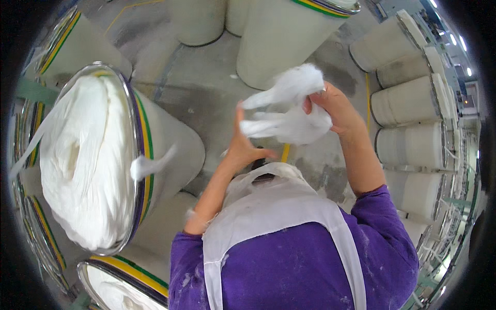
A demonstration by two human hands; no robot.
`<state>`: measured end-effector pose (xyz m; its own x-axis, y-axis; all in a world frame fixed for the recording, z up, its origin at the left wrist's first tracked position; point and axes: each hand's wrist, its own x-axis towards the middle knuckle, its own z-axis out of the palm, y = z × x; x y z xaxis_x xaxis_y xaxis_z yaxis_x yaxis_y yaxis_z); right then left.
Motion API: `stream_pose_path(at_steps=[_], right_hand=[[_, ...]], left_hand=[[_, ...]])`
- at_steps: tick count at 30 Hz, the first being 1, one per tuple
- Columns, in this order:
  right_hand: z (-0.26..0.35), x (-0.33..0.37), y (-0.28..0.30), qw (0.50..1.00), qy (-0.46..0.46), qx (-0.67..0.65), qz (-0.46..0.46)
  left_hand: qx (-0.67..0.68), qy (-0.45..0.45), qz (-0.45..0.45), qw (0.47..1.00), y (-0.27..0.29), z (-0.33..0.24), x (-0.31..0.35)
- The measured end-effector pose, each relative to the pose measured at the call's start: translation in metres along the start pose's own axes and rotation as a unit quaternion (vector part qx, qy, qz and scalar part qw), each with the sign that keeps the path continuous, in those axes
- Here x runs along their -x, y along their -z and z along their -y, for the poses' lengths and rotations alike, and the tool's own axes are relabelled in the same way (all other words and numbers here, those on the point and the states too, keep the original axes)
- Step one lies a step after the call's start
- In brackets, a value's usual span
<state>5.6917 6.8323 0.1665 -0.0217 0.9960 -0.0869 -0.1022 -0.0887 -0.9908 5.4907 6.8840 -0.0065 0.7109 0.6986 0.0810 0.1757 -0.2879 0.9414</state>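
Around you spreads a grey, stained floor [206, 77] with yellow lines [368, 98]. Three pale cans [276, 44] show ahead, and one large can [175, 139] stands at your left, heaped with white fibre coils [93, 160]. One white fibre bundle [299, 88] is held above the floor in front of you, its long axis roughly left to right, two tails [256, 128] pointing left. Your right hand [338, 111] pinches its right end; your left hand [240, 147] is spread wide beside the tails, whether touching you cannot tell.
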Motion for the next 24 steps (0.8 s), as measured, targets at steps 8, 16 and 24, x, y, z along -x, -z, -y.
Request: stream_pose_path(at_steps=[8, 16, 24], right_hand=[[0.011, 0.012, 0.178, 0.929, 0.229, -0.242, -0.163], [-0.117, 0.007, 0.27, 0.899, 0.08, -0.411, -0.13], [-0.108, 0.025, 0.305, 0.961, -0.192, -0.165, -0.112]], left_hand=[[0.202, 0.033, 0.251, 0.946, -0.051, -0.104, -0.081], [-0.057, -0.337, 0.22, 0.914, -0.139, -0.144, -0.204], [-0.246, -0.338, 0.297, 0.858, -0.165, -0.143, -0.326]])
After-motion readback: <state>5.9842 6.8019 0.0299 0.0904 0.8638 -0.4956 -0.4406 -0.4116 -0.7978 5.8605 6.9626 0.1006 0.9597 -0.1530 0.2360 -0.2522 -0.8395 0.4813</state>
